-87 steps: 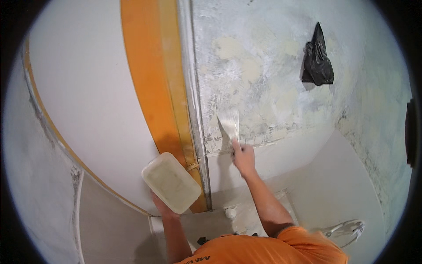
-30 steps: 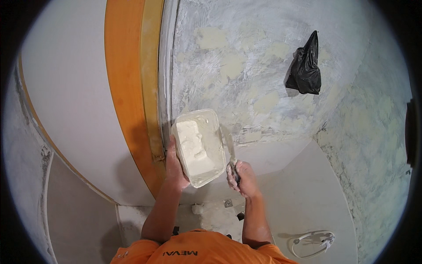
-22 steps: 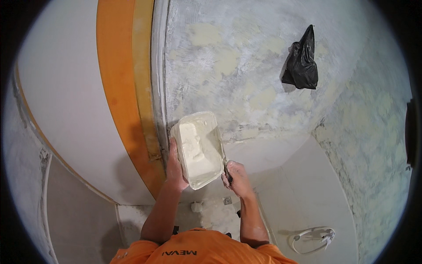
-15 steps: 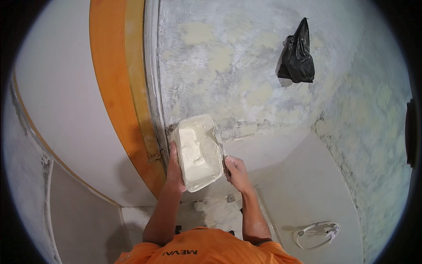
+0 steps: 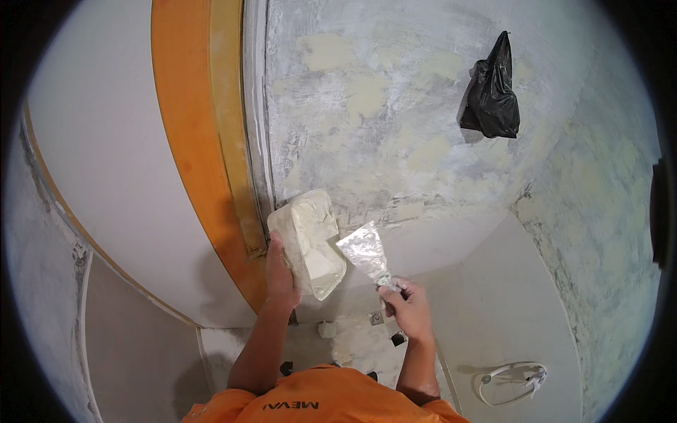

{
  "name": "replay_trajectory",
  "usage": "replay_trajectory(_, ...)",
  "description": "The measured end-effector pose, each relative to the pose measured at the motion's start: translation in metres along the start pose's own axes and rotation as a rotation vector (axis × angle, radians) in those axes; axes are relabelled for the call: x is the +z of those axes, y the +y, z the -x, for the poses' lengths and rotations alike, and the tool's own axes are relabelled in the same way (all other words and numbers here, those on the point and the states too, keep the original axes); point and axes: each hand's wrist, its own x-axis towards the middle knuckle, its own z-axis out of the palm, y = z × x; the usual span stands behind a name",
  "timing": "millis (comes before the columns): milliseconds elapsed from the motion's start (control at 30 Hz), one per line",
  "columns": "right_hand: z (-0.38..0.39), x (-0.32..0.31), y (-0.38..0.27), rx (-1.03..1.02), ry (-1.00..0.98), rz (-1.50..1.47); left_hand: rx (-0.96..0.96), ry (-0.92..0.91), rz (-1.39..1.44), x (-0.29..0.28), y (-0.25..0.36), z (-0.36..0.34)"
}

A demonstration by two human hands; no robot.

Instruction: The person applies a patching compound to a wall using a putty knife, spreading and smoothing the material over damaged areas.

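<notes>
My left hand (image 5: 281, 278) grips a white plastic tub (image 5: 300, 236) of pale creamy paste by its left side, with the tub tilted toward the right. My right hand (image 5: 409, 307) holds a putty knife (image 5: 363, 250) by its handle. The wide blade, smeared with paste, is raised beside the tub's right rim. Behind both lies a patchy, plastered wall (image 5: 374, 141) with pale yellowish spots.
An orange frame strip (image 5: 183, 141) borders a white panel (image 5: 92, 148) at left. A black plastic bag (image 5: 492, 95) hangs on the wall. Lower right, a white hose loop (image 5: 509, 366) lies against the pale surface. A small square drain (image 5: 376, 318) shows on the floor.
Earlier the knife was on the wall, then came to the tub's right side. Since half a second ago its blade has swung into view toward me, and the tub has tilted further rightward.
</notes>
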Motion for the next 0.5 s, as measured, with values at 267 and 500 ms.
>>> replay_trajectory(267,-0.018,0.037,0.01,-0.112,0.141,0.021,0.004,0.024,-0.216,-0.028,-0.045,-0.01)
replay_trajectory(500,-0.002,0.008,0.016,-0.291,0.495,0.451,-0.137,-0.092,-0.054,0.001,0.0,0.015)
